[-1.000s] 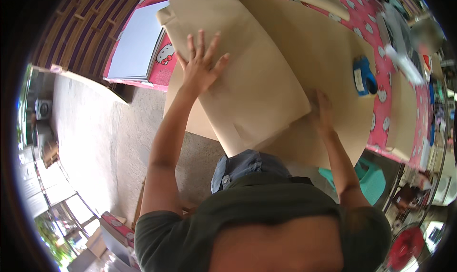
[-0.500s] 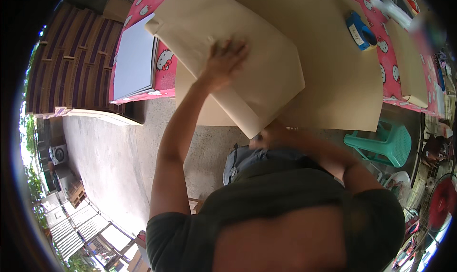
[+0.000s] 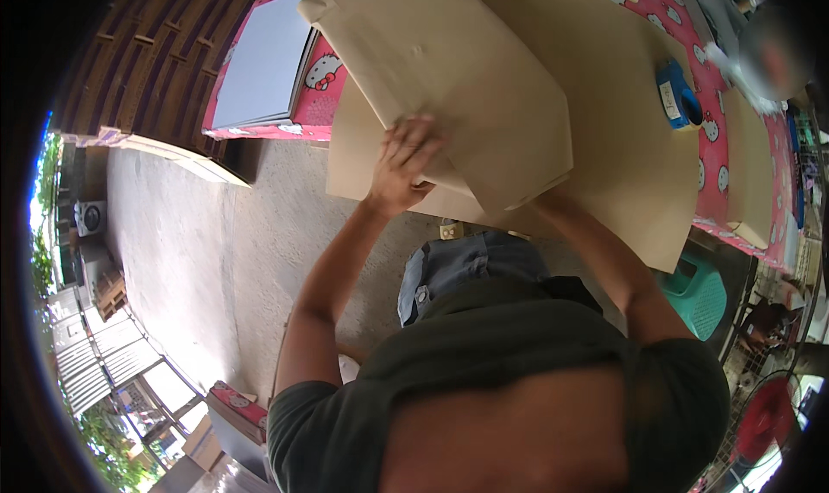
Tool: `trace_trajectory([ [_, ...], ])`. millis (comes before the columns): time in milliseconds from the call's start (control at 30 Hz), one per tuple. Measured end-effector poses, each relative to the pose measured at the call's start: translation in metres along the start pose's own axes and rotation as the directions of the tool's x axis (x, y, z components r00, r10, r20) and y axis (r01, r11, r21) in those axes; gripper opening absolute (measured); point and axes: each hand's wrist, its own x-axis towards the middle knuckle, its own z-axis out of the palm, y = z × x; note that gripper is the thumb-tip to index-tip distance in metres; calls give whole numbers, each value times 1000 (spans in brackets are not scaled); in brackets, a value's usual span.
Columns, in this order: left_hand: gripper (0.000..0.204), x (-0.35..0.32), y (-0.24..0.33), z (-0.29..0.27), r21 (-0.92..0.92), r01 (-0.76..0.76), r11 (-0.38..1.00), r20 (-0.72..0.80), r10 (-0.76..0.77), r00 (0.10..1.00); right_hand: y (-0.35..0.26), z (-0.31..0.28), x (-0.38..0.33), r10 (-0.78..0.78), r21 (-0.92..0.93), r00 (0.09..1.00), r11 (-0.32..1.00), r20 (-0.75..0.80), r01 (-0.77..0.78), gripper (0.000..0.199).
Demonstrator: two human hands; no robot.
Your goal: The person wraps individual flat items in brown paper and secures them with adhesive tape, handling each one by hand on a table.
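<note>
A large brown paper package (image 3: 484, 87) with folded, angled ends lies on a wider brown paper sheet (image 3: 643, 173) over the table. My left hand (image 3: 401, 161) is at the package's near left edge, fingers bent over the folded paper and thumb beneath the flap, closed on it. At the near right corner, my right hand (image 3: 553, 205) reaches under the paper. Its fingers are hidden, so their hold does not show. A blue tape dispenser (image 3: 682, 100) rests on the sheet's right side.
A pink patterned tablecloth (image 3: 315, 104) covers the table. Flat white boards (image 3: 263, 61) lie at the left, and a brown flat piece (image 3: 747, 169) at the right. Stacked cartons (image 3: 142, 53) stand at far left. A green stool (image 3: 699, 299) is below the table's right side.
My left hand has slid from the package's top down to its near edge, fingers now bent. My right hand has moved right and under the paper corner. The view has shifted.
</note>
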Motion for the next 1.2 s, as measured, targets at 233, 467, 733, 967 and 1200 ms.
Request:
trace_trajectory([
  [233, 123, -33, 25, 46, -465, 494, 735, -195, -629, 753, 121, -80, -67, 292, 50, 951, 956, -101, -288, 43],
  [467, 117, -19, 18, 50, -381, 526, 760, -202, -624, 755, 163, -49, 64, 74, -105, 991, 993, 110, -62, 73],
  [733, 85, 0, 57, 106, -468, 867, 172, -259, -965, 51, 137, -8, 38, 256, -366, 967, 898, -14, -243, 73],
  [967, 58, 32, 154, 132, 51, 909, 414, -216, -884, 415, 48, -10, -39, -93, -351, 943, 913, 318, 209, 54],
  [1200, 54, -20, 150, 12, -921, 205, -332, 374, -901, 220, 79, -100, -39, 470, 654, 778, 440, 416, -616, 45],
])
